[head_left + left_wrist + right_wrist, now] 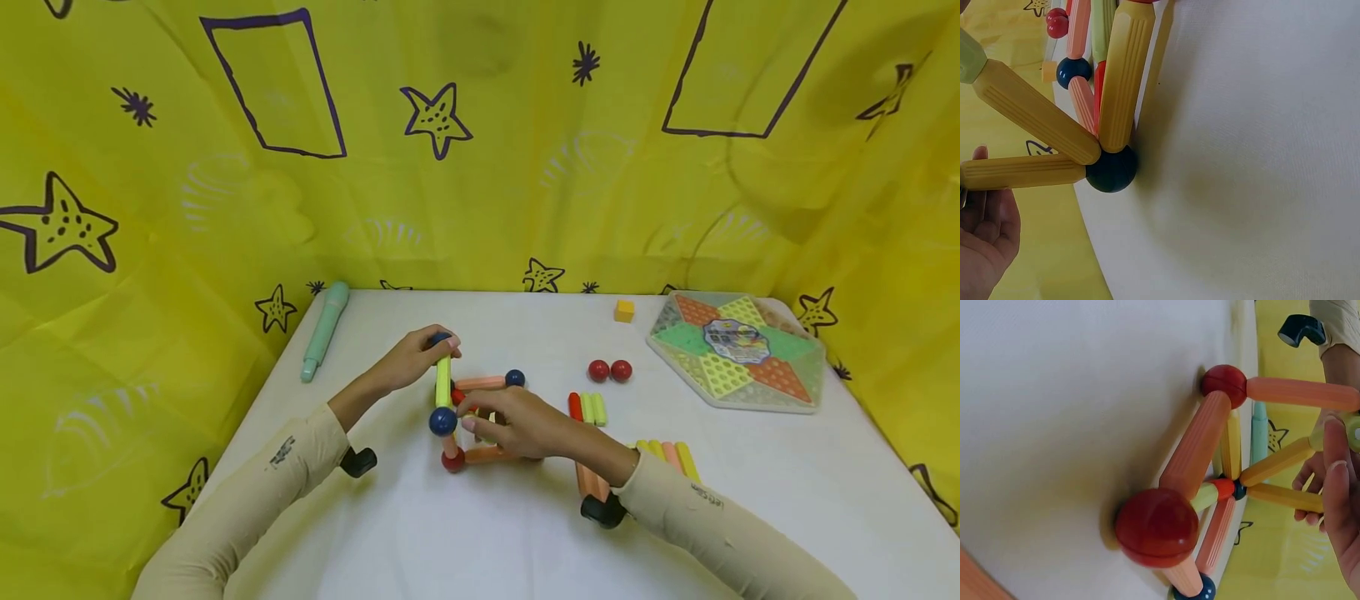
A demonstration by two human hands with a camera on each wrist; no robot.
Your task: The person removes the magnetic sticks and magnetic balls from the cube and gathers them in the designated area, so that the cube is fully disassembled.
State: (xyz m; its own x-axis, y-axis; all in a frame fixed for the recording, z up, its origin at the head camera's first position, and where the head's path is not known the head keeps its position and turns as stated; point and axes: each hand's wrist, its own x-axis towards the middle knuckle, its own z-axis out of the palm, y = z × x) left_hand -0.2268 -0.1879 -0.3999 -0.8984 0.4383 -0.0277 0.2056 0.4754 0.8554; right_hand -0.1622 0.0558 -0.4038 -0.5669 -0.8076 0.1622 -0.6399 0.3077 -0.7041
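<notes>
A frame of magnetic rods and balls stands on the white table, with a red ball (1157, 527) and a blue ball (1111, 170) among its lower corners. My left hand (416, 360) grips the blue ball (439, 339) at the frame's far top, thumb over it. From there a yellow-green rod (443, 382) runs to a nearer blue ball (443, 422). Beside that ball, my right hand (517, 421) pinches a light green rod (1354, 432) whose magnet end shows. A slanted yellow rod (1038, 112) meets this light green piece inside the frame.
Two red balls (609, 371) lie right of the frame, with a yellow cube (624, 311) behind. Loose rods (592, 408) lie near the right forearm. A hexagonal game box (735, 350) sits at the back right, a green tube (325, 332) at the back left.
</notes>
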